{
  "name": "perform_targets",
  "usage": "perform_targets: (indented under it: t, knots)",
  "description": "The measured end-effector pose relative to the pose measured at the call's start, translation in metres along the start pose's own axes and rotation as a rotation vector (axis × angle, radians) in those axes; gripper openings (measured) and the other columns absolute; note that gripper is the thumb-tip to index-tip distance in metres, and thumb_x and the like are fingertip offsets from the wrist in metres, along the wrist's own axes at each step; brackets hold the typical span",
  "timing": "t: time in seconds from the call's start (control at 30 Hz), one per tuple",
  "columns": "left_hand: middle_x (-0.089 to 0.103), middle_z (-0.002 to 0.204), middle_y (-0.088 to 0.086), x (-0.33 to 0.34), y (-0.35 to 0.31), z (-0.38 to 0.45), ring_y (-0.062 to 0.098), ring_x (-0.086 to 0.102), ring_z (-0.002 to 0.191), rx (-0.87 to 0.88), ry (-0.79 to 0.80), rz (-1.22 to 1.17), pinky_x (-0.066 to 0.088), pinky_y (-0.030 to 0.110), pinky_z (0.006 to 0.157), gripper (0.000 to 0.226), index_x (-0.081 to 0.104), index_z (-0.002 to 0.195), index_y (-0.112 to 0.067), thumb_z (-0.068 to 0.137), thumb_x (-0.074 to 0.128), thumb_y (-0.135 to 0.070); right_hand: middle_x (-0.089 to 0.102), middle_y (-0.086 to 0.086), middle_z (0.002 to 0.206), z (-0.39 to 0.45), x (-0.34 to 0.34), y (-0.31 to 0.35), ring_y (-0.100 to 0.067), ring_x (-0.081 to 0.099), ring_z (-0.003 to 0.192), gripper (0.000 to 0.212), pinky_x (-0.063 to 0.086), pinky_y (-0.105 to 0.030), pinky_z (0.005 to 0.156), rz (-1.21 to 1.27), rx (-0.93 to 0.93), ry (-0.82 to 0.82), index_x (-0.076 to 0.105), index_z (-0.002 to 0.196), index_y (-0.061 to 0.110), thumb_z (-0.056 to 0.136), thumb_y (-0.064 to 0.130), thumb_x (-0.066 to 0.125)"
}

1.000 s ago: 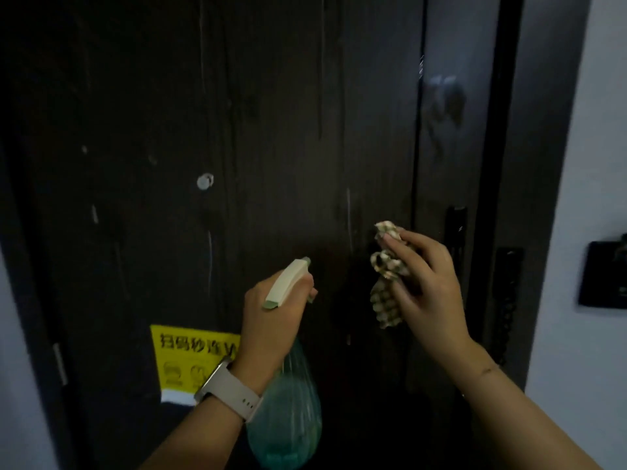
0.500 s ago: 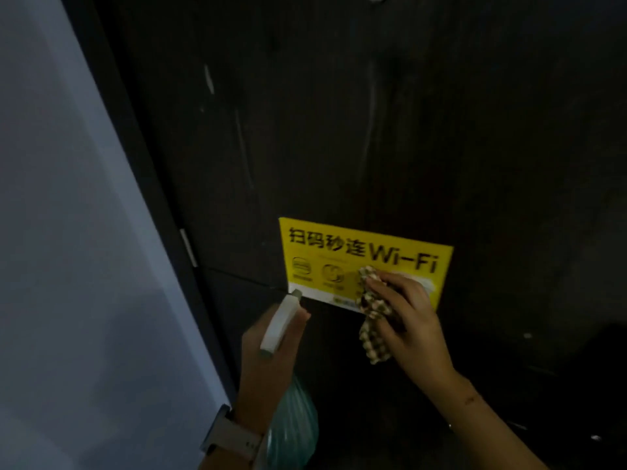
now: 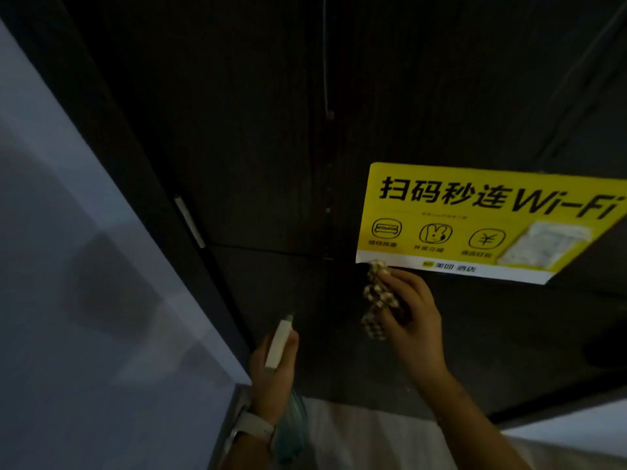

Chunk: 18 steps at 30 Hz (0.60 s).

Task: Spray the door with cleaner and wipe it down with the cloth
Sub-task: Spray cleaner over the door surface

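1. Dark wood-grain door fills most of frame, w/ pale drip streaks running down its upper part.
2. Checked cloth, bunched, pinched betw. thumb & fingers of right hand; cloth's top just past the fingertips, touching lower left corner of yellow Wi-Fi sticker on the door.
3. Right-hand fingers clenched round the cloth; bulk of the sticker up & to the right of them.
4. Spray bottle gripped by left hand, fingers wrapped round its neck; pale spray head sticking out above the knuckles, nozzle aimed at the door, close to it but contact unclear.
5. Green-tinted bottle body hanging below the left hand, beside a pale watch strap on the wrist.
6. Hands near each other, apart; cloth up & right of the spray head.
7. Dark door frame left of the left-hand fingers, w/ a small pale plate on its edge; grey wall beyond.
8. Light floor below both wrists.
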<state>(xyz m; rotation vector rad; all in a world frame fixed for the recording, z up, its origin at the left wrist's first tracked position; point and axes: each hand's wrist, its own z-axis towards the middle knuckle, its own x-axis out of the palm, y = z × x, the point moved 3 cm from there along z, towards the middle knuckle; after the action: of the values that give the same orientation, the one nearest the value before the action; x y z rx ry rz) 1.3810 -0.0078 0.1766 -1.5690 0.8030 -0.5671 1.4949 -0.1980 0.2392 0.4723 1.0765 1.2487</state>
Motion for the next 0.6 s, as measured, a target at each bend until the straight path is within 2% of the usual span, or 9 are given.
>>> perform_targets:
  t: [0.13,0.3,0.37,0.43,0.5,0.6]
  knots:
    - [0.067,0.087,0.003,-0.009,0.031,0.012,0.016,0.063,0.083,-0.146,0.020,-0.028,0.047,0.023,0.070,0.010,0.067,0.087,-0.023,0.092,0.062,-0.016,0.048,0.000,0.132,-0.009,0.013,-0.001,-0.016,0.048,0.126,0.062,0.039,-0.020,0.105,-0.082,0.016,-0.054,0.059,0.128,0.015,0.074,-0.012,0.072]
    - [0.062,0.081,0.005,-0.009,0.046,0.015,0.018,0.058,0.076,-0.185,0.067,0.028,0.050,0.036,0.072,0.007,0.065,0.086,-0.020,0.092,0.063,-0.020,0.046,0.005,0.125,-0.023,0.032,-0.012,-0.016,0.051,0.118,0.063,0.048,-0.032,0.099,-0.116,0.079,-0.074,0.058,0.120,0.026,0.072,-0.012,0.074]
    - [0.060,0.077,0.004,-0.009,0.052,0.017,0.017,0.056,0.071,-0.197,0.065,0.063,0.051,0.038,0.070,0.007,0.066,0.087,-0.018,0.093,0.063,-0.020,0.045,0.005,0.125,-0.025,0.037,-0.018,-0.014,0.051,0.117,0.062,0.048,-0.028,0.098,-0.124,0.094,-0.073,0.059,0.118,0.024,0.071,-0.013,0.074]
    - [0.061,0.076,0.004,-0.010,0.057,0.019,0.018,0.057,0.072,-0.195,0.070,0.067,0.052,0.045,0.075,0.009,0.066,0.085,-0.020,0.093,0.062,-0.019,0.045,0.006,0.124,-0.026,0.039,-0.019,-0.011,0.051,0.116,0.062,0.046,-0.021,0.098,-0.120,0.096,-0.077,0.059,0.117,0.024,0.070,-0.014,0.074]
    - [0.061,0.077,0.003,-0.011,0.062,0.021,0.017,0.055,0.073,-0.224,0.073,0.059,0.050,0.046,0.079,0.014,0.063,0.080,-0.025,0.093,0.062,-0.019,0.044,0.006,0.125,-0.027,0.041,-0.020,-0.008,0.050,0.116,0.063,0.044,-0.017,0.098,-0.119,0.106,-0.079,0.058,0.117,0.025,0.070,-0.014,0.073]
    - [0.060,0.075,0.002,-0.014,0.069,0.024,0.013,0.054,0.069,-0.225,0.060,0.075,0.049,0.038,0.071,0.018,0.060,0.077,-0.026,0.093,0.061,-0.019,0.042,0.010,0.125,-0.028,0.045,-0.020,-0.005,0.048,0.117,0.063,0.042,-0.013,0.099,-0.128,0.117,-0.073,0.057,0.117,0.025,0.070,-0.014,0.073]
